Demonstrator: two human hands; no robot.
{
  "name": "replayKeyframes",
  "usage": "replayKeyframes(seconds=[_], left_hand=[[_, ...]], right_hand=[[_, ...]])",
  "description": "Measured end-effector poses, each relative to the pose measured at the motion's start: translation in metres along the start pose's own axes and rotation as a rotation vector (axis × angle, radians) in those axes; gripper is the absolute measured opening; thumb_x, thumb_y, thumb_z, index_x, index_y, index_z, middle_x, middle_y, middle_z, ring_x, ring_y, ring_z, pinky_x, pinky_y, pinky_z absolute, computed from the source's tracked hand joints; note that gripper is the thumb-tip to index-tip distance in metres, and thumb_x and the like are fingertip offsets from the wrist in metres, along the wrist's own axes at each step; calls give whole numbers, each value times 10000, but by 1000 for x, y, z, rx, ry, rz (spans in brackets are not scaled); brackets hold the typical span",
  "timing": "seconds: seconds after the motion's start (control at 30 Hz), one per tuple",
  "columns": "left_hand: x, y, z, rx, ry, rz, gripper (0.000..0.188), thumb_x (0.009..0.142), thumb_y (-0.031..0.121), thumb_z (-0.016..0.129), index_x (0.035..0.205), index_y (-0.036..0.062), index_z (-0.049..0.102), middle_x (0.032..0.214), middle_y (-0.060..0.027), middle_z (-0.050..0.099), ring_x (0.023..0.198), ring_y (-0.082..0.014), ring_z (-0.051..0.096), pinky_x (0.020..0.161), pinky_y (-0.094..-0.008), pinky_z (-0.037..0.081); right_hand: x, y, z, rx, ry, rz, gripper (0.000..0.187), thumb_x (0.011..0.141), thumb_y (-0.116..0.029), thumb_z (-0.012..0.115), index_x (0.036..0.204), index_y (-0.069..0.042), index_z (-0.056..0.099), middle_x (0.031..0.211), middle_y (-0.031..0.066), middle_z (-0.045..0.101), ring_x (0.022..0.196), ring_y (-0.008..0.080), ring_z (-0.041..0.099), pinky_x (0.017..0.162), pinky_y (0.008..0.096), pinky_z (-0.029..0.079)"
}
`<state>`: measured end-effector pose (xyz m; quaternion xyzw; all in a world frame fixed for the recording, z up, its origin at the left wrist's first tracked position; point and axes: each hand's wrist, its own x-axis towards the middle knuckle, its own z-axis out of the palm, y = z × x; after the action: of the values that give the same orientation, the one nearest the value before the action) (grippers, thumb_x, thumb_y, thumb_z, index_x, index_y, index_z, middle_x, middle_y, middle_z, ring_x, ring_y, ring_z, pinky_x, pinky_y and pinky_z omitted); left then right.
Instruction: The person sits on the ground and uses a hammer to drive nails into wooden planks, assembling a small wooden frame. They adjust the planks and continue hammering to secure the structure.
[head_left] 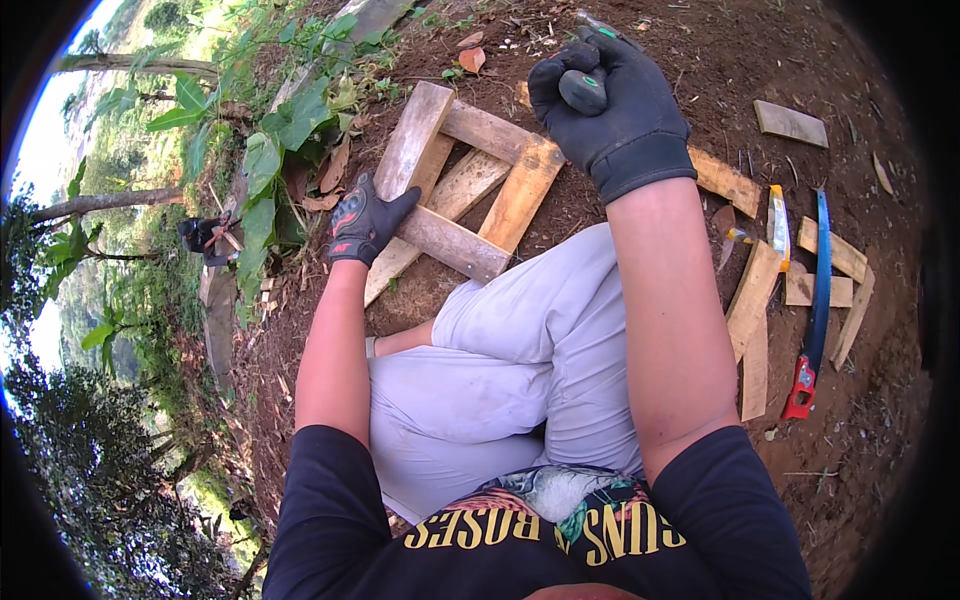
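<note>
A square frame of wooden slats (515,200) lies on the soil in front of my crossed legs. My left hand (365,218), in a dark glove with red marks, rests on its left side, thumb out over the near slat and fingers stretched along the edge. Above the frame's far right corner, my right hand (625,115) is raised in a black glove. Its fingers wrap round a dark-handled tool (583,92) with a green mark on the rounded handle end. Most of that tool is hidden by the hand, so its kind is unclear.
On the right lie a handsaw (820,290) with a blue blade and red handle, a yellow-and-white tool (778,225) and several loose wood pieces (755,295). One short plank (792,124) lies farther off. Leafy plants (265,165) border the left, with a person (205,238) beyond.
</note>
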<state>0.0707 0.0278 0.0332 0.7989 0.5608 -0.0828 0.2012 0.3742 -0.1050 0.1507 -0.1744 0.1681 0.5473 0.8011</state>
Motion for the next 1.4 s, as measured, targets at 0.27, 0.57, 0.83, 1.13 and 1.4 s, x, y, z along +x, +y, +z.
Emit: replayKeyframes(seconds=[0.27,0.57,0.83,1.13,1.4], left_hand=[[-5,1,2,-35,78,26,908,783,687,756,1327,-30,633,1185,-304,731,1124,-450,714,974,-498,555],[-17,34,-8,-87,100,-64,928,767,695,760,1316,-41,622,1223,-315,716,1140,-454,709,992,-517,542],[-29,45,4,-157,-169,-88,991,765,767,710,1224,-111,701,1136,-333,737,1119,-460,718,996,-495,540],[-51,58,-20,-154,-542,68,908,919,798,555,1089,-68,768,872,-185,788,824,-289,794,808,-393,605],[-48,50,-24,-459,-674,3,774,987,683,580,1054,-64,768,860,-203,785,755,-280,794,751,-380,639]], right_hand=[[-4,4,5,-31,13,-29,99,1083,-130,524,993,-96,502,733,24,542,634,170,570,668,428,572],[-6,-11,6,-67,-150,-65,142,1096,-159,512,965,-105,498,753,12,541,650,154,565,660,429,572],[-5,-12,6,-90,-50,-70,163,1092,-158,510,949,-87,482,749,36,545,540,190,496,688,436,592],[-8,-8,9,-49,-78,-45,154,1093,-160,498,959,-88,480,740,45,555,497,194,449,729,419,583],[-5,-12,4,-89,-117,-35,150,1086,-138,492,940,-104,488,729,38,542,497,172,412,711,416,561]])
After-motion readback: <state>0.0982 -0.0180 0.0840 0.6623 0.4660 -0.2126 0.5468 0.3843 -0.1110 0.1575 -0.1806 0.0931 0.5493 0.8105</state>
